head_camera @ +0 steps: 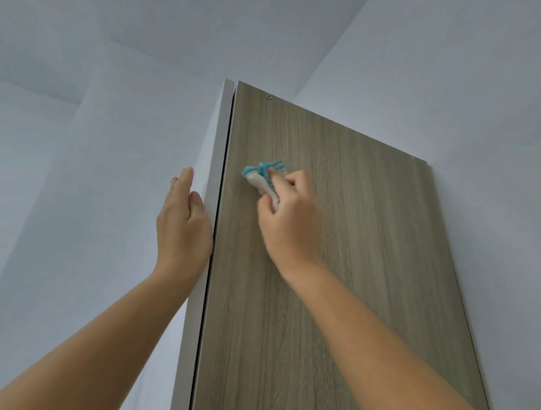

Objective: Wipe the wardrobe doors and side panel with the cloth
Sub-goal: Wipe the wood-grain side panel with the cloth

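Observation:
I look up at a tall wardrobe. Its wood-grain side panel (pixel 354 255) fills the middle and right of the view. The white door (pixel 212 183) shows edge-on at the panel's left, with a dark gap between them. My right hand (pixel 290 218) is shut on a teal and white cloth (pixel 264 176), bunched and pressed against the upper left of the side panel. My left hand (pixel 183 219) lies flat and open against the white door's face near its edge, fingers pointing up.
Pale walls (pixel 80 134) and ceiling (pixel 239 26) surround the wardrobe. Two small screw fittings (pixel 269 96) sit near the panel's top edge. The panel's back edge meets the right wall (pixel 497 152).

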Tool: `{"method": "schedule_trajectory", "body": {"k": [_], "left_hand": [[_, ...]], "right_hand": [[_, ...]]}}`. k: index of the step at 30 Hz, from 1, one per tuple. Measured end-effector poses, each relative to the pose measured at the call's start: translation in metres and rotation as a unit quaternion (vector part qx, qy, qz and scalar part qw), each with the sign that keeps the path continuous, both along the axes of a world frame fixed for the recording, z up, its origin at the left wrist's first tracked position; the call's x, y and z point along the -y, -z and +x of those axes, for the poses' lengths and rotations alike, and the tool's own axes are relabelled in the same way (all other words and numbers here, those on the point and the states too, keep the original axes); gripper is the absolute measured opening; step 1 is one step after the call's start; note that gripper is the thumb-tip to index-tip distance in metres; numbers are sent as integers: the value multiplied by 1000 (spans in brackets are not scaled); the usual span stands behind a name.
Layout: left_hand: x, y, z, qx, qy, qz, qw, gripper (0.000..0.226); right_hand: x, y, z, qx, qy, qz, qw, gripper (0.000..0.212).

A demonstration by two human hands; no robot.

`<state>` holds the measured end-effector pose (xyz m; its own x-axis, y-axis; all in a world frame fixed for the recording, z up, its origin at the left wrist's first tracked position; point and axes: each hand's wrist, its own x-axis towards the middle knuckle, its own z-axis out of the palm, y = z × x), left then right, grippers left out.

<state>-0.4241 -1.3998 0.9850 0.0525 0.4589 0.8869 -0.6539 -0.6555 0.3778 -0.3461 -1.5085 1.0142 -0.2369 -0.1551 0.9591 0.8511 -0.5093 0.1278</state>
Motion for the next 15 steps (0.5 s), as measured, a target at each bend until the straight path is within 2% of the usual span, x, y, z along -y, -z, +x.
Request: {"method": "schedule_trajectory", "body": {"k": [10, 15], "left_hand": [[-3, 32, 2, -12, -8, 25, 1000, 46], [-2, 53, 4, -22, -61, 64, 996, 50]], "right_hand": [[-12, 43, -14, 95, 21, -116, 988, 40], [2, 55, -6, 119, 31, -153, 981, 39]]}}
